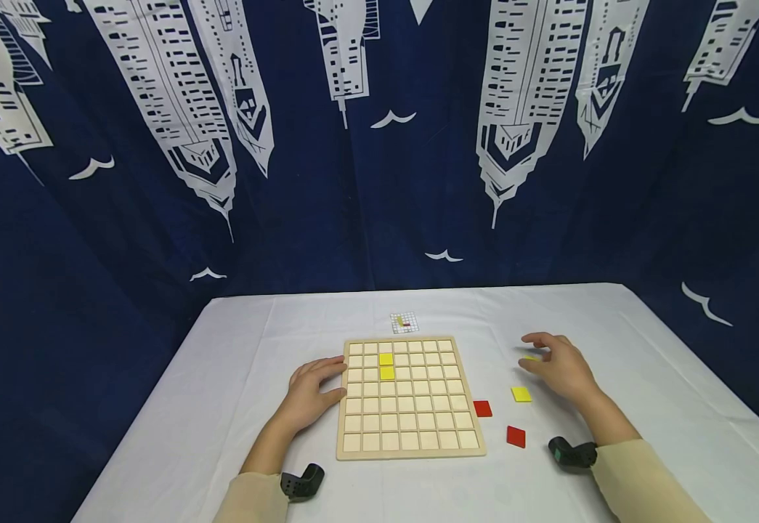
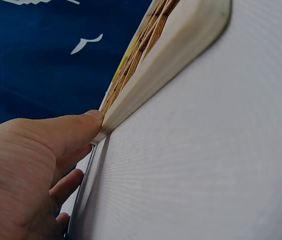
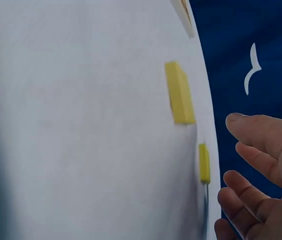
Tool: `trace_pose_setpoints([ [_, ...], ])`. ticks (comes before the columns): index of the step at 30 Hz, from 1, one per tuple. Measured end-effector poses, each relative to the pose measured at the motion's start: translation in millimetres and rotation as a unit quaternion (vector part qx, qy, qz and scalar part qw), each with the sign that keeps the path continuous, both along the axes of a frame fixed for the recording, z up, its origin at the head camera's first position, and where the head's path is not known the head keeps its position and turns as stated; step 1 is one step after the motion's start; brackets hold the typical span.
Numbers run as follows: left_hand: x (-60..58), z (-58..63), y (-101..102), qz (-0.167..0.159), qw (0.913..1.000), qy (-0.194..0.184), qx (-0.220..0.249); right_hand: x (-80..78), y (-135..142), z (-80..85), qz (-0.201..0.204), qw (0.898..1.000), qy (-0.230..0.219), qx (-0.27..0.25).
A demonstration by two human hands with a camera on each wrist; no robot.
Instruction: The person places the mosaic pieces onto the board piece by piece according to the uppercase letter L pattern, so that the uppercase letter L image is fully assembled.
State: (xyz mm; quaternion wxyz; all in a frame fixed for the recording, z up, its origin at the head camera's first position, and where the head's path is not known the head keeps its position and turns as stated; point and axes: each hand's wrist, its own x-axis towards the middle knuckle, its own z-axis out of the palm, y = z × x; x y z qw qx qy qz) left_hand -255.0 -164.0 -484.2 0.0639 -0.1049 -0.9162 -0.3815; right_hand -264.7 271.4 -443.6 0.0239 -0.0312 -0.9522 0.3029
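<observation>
A light wooden grid board [image 1: 412, 456] lies on the white table, with two yellow square tiles [image 1: 386, 367] in one of its columns near the far side. My left hand [image 1: 311, 392] rests at the board's left edge, thumb and fingers touching the frame. Off to the right, my right hand [image 1: 558, 367] hovers with fingers spread over a yellow tile [image 1: 532, 357] partly hidden by it. Nearer lies another yellow tile [image 3: 179, 95]. In the right wrist view the hand's fingers are apart from both tiles. Two red tiles [image 1: 516, 436] lie right of the board.
Behind the board lies a small printed grid card [image 1: 404, 322] with coloured squares. The table's white cloth [image 1: 274, 341] ends at a dark blue curtain [image 1: 366, 218] with white building prints. Black wrist devices [image 1: 573, 453] sit at both sleeves.
</observation>
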Motion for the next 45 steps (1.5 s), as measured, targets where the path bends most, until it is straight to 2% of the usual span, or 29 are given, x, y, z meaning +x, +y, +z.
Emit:
trace_pose_setpoints([
  [6,-0.2,0.6,0,0.000,1.0000,0.004,0.002,1.0,7,-9.2,-0.006,1.000,-0.006,0.014],
  [19,1.2,1.7,0,-0.003,1.0000,0.002,0.004,0.4,9,-20.0,-0.009,0.999,0.019,0.028],
  [38,1.0,0.8,0,-0.003,0.9999,0.005,0.013,2.1,5,-19.7,-0.024,0.999,0.029,0.014],
  [45,1.0,1.2,0,-0.001,0.9999,0.002,0.011,1.5,0,-15.1,-0.004,0.999,0.036,0.007],
])
